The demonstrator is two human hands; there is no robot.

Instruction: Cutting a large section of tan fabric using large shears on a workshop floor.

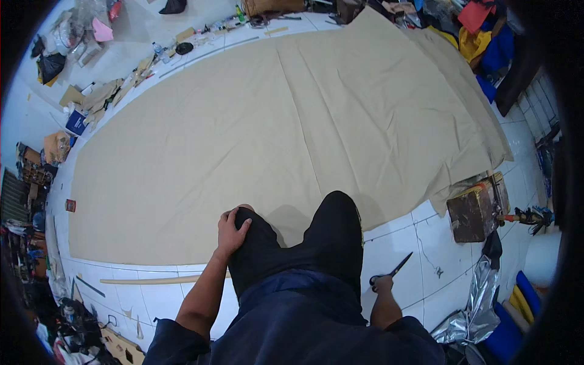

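Observation:
A large sheet of beige fabric lies spread over the white tiled floor, with long creases running through its middle and right side. My knees rest at its near edge. On my left knee lies my left hand, fingers spread and holding nothing. Down at my right side, over the tiles, my right hand is closed around the handles of a pair of dark scissors. The blades point forward and to the right, away from the fabric.
A wooden stick lies on the tiles at the left. To the right stands a brown block by the fabric's corner, with silver foil sheeting nearer. A small red can sits at the fabric's left edge. Clutter lines the walls.

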